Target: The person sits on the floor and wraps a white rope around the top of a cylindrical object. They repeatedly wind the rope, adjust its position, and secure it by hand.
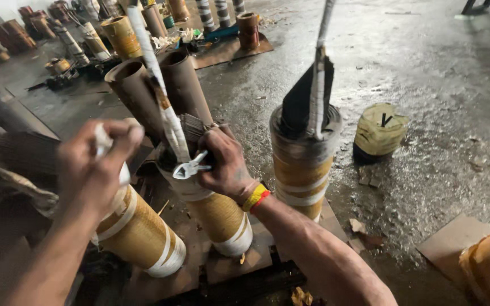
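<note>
The left hand (94, 164) is raised at the near left, its fingers curled tight around a bunched end of white cloth tape (104, 141), so it is closed on that tape. The right hand (225, 161) sits at the middle of the view, fingers folded down over the top of a yellow wound coil (219, 212); it presses on the coil's upper rim and on a bundle of thin grey strips (191, 124) that stands out of it, and how firmly it grips them cannot be told. A yellow and red band (256, 196) circles that wrist. Just left of the right hand a small white knotted piece of tape (191, 167) lies against the coil top, and a long white tape strip (157, 79) runs from there up and away to the far left. Behind the coil two brown tubes (160, 85) lean side by side, touching it. A second yellow coil (140, 232) with white bands lies tilted below the left hand, beside the first. To the right stands a third coil (303, 170), upright, with a dark sheet (301, 99) and another white strip (319, 73) rising from its top. All three rest on brown board (222, 266) on the wet grey floor (426, 62). Further right a short olive-wrapped coil (380, 131) sits alone on the floor, well apart. More tubes and coils (120, 34) crowd the far left.
</note>
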